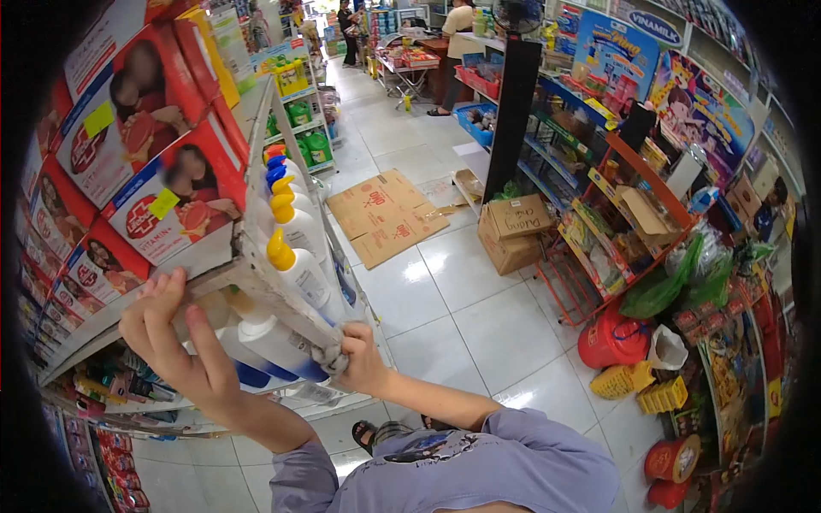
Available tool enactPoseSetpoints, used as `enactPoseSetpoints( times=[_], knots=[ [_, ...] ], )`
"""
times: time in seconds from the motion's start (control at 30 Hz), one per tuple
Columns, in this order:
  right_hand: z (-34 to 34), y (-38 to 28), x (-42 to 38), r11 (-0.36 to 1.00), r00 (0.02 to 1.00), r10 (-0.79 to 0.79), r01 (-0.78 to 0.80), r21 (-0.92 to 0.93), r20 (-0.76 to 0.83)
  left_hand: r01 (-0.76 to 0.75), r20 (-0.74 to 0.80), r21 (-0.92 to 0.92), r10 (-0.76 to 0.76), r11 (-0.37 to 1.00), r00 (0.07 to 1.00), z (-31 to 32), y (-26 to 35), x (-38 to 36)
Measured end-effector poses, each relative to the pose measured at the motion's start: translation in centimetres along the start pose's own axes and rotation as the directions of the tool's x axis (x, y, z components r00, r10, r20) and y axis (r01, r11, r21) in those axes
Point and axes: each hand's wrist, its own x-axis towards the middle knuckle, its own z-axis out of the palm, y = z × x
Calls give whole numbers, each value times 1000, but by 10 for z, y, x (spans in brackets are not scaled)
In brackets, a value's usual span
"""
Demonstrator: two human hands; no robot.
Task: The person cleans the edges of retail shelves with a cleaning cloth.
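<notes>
My left hand (190,346) rests its fingertips at the front edge of the upper shelf (201,275), fingers apart and holding nothing. Just above it stand stacked red-and-white Lifebuoy boxes (171,190) with yellow stickers. Closed around a bunched grey cloth (329,357), my right hand (363,357) presses against the lower end of the shelf's side rail (286,299). Between and behind my hands are white bottles (304,275) with yellow, blue and red pump tops. Other white and blue bottles (269,342) stand on the shelf below the boxes, partly hidden by the rail.
Flattened cardboard (385,214) lies on the tiled floor. A closed carton (513,227), a red rack (569,286) and a red bucket (612,336) line the right side. Green bottles (316,147) fill a farther shelf. Two people (459,43) stand far down the aisle.
</notes>
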Motion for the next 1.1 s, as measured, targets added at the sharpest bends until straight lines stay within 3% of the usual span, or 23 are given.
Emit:
enactPoseSetpoints(
  times=[0.4,0.5,0.67,0.9,1.1],
  knots=[
    [2,22,-34,998,998,-56,56,24,9,11,-40,-7,-11,1000,999,3,-1,-1],
    [0,16,-23,999,999,-4,2,39,51,5,-45,-4,-5,1000,999,4,-1,-1],
    [-3,-17,49,985,993,-77,90,145,-93,15,-19,3,-15,1000,1000,2,0,0],
    [-28,-71,160,949,957,-261,278,149,-125,28,-41,-19,-29,999,999,3,2,3],
    [-20,-75,169,947,937,-251,289,137,-242,13,-28,-15,-13,1000,1000,0,2,4]
  ],
)
